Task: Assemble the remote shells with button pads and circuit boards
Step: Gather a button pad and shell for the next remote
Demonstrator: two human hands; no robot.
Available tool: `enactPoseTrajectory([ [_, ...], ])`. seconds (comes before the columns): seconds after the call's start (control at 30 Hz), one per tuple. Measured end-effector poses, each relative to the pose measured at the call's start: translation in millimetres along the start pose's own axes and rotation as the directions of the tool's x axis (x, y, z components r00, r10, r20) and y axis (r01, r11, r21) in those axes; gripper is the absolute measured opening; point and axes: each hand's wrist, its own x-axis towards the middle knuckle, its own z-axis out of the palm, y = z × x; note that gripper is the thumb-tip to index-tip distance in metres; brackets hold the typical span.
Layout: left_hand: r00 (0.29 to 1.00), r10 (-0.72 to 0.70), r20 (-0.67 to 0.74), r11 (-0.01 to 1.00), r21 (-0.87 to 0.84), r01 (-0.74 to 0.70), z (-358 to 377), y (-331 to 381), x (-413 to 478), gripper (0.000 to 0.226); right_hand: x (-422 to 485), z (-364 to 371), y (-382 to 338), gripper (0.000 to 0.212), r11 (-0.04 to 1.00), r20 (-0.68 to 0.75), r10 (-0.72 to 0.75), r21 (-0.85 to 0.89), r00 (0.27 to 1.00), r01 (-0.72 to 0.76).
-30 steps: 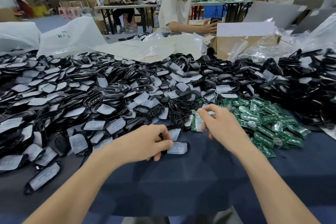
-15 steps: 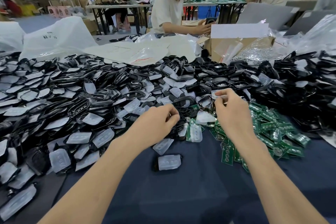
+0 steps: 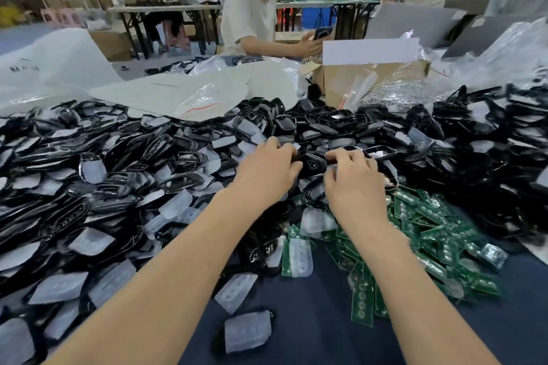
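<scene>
Head camera, looking down over the worker's arms: the fingers point(image 3: 289, 154) of the left hand point(image 3: 264, 172) are curled round the near-left edge of a black shell point(image 3: 311, 164) lying on top of the heap. The right hand point(image 3: 355, 184) comes at that shell from the other side, its fingers bent and bunched close together. The blur there means I cannot tell whether they actually grip it or only touch it. Both hands are knuckles up, wrists low, and the bare forearms run back toward the worker. All round the black shell, and spreading far to its left and right, lies a deep litter of glossy black shells point(image 3: 118, 175) mixed with cloudy translucent button pads point(image 3: 178, 204). On the worker's side of the black shell and off to its right is a loose pile of green circuit boards point(image 3: 439, 234), a few with pads lying on them. Closer to the worker than that, the dark blue table point(image 3: 311, 329) shows, and one pad-fitted shell point(image 3: 247, 332) lies there by itself. Beyond the black shell are flattened plastic bags point(image 3: 184, 95) and an open cardboard box point(image 3: 370, 80). Past those, a person in a white T-shirt point(image 3: 252, 9) sits across the table.
</scene>
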Motion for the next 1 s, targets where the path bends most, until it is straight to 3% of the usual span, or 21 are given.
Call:
enactPoseTrajectory([
  [0.1,1.000,0.007,0.022,0.999,0.052,-0.008,3.0,-1.0,9.8,0.037,10.3,4.5,-1.1,0.032,1.000,0.003,-0.003,-0.011,1.000,0.003],
  [0.37,1.000,0.027,0.007,0.996,-0.091,-0.027,-0.1,-23.7,7.3,0.019,10.2,13.9,4.2,0.027,0.999,-0.042,-0.040,0.005,0.998,0.041],
  [0.53,0.998,0.052,0.024,0.999,-0.007,-0.052,-11.0,-39.1,-1.1,0.019,9.7,8.8,9.6,0.025,0.999,-0.025,-0.037,0.034,0.999,0.038],
  [0.7,0.997,0.081,-0.004,0.997,0.005,-0.081,-16.1,-36.0,-10.4,0.030,11.4,-4.4,19.4,0.027,0.978,-0.052,-0.007,0.208,0.999,0.018],
  [0.87,0.971,0.239,-0.019,0.969,-0.057,-0.240,-16.8,-5.5,-23.0,0.031,20.8,-21.7,24.9,0.027,0.887,-0.109,0.064,0.462,0.992,-0.006],
  [1.0,0.863,0.474,0.173,0.880,-0.078,-0.468,-5.8,36.6,-39.6,0.042,28.4,-38.3,31.1,0.025,0.869,-0.108,0.091,0.495,0.990,-0.026],
])
